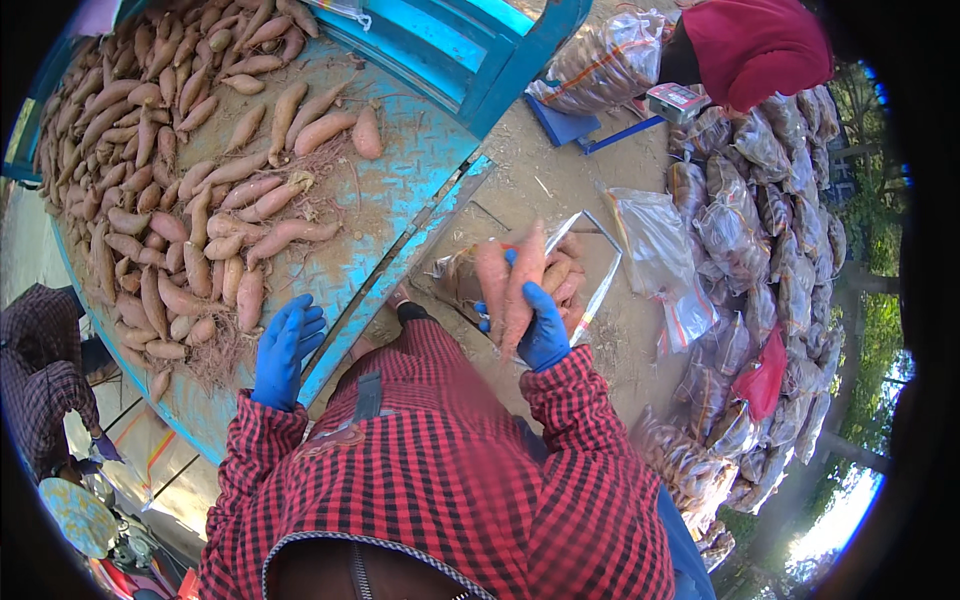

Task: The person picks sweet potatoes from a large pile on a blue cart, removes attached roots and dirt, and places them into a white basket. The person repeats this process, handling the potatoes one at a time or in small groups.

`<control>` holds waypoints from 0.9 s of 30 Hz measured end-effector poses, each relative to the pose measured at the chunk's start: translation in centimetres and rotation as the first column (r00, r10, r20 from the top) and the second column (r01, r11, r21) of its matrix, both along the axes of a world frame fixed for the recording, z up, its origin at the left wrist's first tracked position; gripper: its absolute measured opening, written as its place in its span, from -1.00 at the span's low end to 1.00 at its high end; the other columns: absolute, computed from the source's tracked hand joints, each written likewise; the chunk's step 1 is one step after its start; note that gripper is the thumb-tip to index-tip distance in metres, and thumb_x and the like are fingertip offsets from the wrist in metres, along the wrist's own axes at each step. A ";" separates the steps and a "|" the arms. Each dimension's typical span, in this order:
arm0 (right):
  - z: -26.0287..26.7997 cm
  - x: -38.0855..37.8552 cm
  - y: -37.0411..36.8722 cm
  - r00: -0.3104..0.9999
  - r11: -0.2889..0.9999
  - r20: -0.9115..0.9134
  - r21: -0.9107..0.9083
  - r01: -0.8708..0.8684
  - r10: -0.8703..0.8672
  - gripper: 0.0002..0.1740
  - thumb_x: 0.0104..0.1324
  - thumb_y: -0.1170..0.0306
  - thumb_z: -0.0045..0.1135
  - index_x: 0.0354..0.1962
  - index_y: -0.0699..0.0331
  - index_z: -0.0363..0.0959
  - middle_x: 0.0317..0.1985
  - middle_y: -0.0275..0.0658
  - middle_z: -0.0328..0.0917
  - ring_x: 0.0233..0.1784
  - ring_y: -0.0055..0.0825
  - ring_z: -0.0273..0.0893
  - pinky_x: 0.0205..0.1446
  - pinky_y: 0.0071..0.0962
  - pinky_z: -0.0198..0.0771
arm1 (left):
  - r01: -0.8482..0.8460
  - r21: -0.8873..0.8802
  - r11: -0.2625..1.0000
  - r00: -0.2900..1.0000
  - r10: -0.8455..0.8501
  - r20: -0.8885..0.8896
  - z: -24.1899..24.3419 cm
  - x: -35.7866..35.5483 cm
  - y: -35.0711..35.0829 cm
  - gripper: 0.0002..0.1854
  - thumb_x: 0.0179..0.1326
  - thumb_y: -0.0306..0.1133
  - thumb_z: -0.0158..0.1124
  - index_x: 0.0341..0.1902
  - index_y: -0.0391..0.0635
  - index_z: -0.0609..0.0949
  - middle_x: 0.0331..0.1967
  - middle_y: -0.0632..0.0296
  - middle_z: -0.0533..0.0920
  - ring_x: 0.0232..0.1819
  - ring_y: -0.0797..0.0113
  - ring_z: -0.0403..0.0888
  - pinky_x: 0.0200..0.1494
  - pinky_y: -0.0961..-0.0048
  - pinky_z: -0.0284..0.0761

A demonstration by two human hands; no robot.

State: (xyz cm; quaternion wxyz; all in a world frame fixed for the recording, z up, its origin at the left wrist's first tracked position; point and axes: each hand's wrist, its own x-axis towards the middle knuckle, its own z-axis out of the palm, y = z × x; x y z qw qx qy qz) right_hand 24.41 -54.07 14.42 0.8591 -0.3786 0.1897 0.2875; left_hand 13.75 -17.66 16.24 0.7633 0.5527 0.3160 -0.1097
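Note:
Sweet potatoes (217, 225) lie heaped on a blue metal truck bed (390, 195). My left hand (289, 345), in a blue glove, is over the near edge of the bed, its fingers extended and holding nothing. My right hand (541, 330), gloved in blue too, grips a pair of large sweet potatoes (517, 289) above an open plastic sack (600, 292). More sweet potatoes (570, 279) show inside that sack, which stands on the ground beside the bed; part of it is hidden behind my right hand and what it holds.
Filled plastic sacks (780, 225) are stacked at the right, with flat plastic bags (652, 240) before them. A person in a red top (757, 45) bends by a sack on a blue scale (562, 124). Another person (45, 375) and a motorcycle (135, 547) are at the left.

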 end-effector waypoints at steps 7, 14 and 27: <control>-8.1 3.1 -14.8 0.937 0.577 0.338 -0.750 0.324 -0.086 -0.28 0.20 0.47 0.40 0.30 0.42 0.35 0.19 -0.10 0.53 0.18 -0.35 0.53 0.25 -0.39 0.44 | 0.134 -0.009 0.991 0.987 -0.134 -0.091 -1.4 -0.3 -0.4 -0.50 0.49 -0.11 0.16 0.34 -0.16 0.48 0.11 0.15 0.62 0.12 0.33 0.59 0.20 0.37 0.49; -7.8 -4.4 -13.2 0.946 0.502 0.287 -0.802 0.324 -0.152 -0.25 0.16 0.49 0.40 0.30 0.44 0.35 0.17 -0.06 0.54 0.16 -0.35 0.55 0.24 -0.37 0.45 | 0.154 0.092 0.984 0.977 -0.138 -0.161 -2.8 -0.6 1.3 -0.51 0.49 -0.07 0.14 0.33 -0.11 0.51 0.10 0.17 0.64 0.09 0.33 0.60 0.19 0.34 0.48; -13.5 -4.3 -12.4 0.930 0.688 0.183 -0.630 0.361 -0.320 -0.30 0.18 0.58 0.34 0.29 0.40 0.34 0.19 -0.12 0.53 0.20 -0.30 0.52 0.27 -0.30 0.46 | 0.219 0.032 0.975 0.961 -0.210 -0.182 -4.6 0.8 0.8 -0.52 0.46 -0.15 0.19 0.34 -0.10 0.49 0.08 0.27 0.62 0.09 0.40 0.57 0.18 0.42 0.44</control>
